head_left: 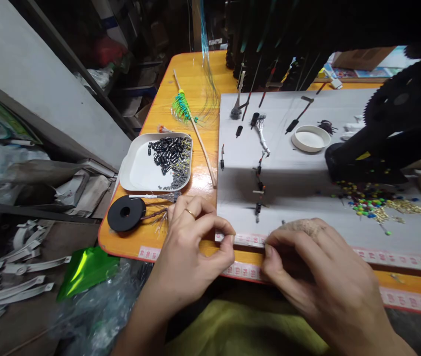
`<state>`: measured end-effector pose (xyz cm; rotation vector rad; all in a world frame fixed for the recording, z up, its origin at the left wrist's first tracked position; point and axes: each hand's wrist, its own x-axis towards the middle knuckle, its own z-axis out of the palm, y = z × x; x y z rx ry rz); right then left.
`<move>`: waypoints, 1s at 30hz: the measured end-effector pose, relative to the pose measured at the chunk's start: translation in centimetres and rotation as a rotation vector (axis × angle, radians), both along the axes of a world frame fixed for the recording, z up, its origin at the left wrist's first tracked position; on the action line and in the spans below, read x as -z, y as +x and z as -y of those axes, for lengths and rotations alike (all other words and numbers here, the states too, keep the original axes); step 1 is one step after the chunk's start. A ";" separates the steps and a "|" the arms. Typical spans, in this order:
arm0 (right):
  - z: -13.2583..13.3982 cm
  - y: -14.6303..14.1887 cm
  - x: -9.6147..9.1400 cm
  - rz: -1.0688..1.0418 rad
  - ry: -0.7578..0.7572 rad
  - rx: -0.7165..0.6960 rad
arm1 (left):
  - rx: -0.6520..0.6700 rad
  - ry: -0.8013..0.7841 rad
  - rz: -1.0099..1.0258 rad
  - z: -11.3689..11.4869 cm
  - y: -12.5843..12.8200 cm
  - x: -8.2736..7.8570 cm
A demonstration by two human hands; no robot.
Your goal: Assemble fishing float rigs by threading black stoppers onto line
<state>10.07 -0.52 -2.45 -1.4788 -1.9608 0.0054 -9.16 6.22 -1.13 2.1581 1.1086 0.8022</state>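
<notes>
My left hand [191,242], with a ring on one finger, pinches thumb and forefinger together at the front edge of a white board [238,207]. At the same edge, a little to the right, my right hand [317,267] is pinched too. What lies between the fingertips is too small or thin to make out. A pink-and-white measuring tape [247,239] runs along the board's edge beneath both hands. Just beyond them, small black cylindrical pieces [258,208] with thin wire ends lie on the board. Left of my left hand is a black spool [116,215] beside brown strands.
A white tray [138,165] holds black cylinders and small grey pieces. Near it lies a wooden stick [203,146] with green loops. Coloured beads [368,205] are scattered by a black machine stand [366,153] at right. A round white dish [310,139] sits farther back.
</notes>
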 end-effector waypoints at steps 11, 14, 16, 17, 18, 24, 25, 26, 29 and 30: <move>0.1 0.1 0.3 0.012 -0.017 -0.007 | 0.002 -0.007 0.011 0.0 -0.1 0.1; 0.1 0.1 0.3 0.012 -0.017 -0.009 | 0.008 -0.003 0.007 0.0 -0.1 0.0; 0.1 0.2 0.4 0.013 -0.011 -0.006 | 0.001 0.002 0.003 0.0 -0.1 0.0; 0.1 0.2 0.4 0.013 -0.007 -0.005 | -0.006 0.008 -0.001 0.0 -0.1 0.1; 0.1 0.2 0.4 0.014 -0.005 -0.004 | -0.015 0.016 -0.006 -0.1 -0.1 0.1; 0.7 0.0 -0.3 -0.101 0.038 0.005 | 0.034 0.284 0.102 0.6 -0.2 0.1; 1.1 0.0 -0.6 -0.162 0.023 0.005 | 0.052 0.350 0.128 1.1 -0.1 0.0; 1.5 0.0 -0.9 -0.241 -0.006 0.003 | 0.070 0.399 0.148 1.7 0.1 -0.1; 2.8 0.1 -1.4 -0.651 -0.187 -0.057 | 0.110 0.431 0.207 3.9 1.0 0.1; 3.2 0.1 -1.4 -0.835 -0.284 -0.108 | 0.116 0.409 0.227 4.6 1.3 0.2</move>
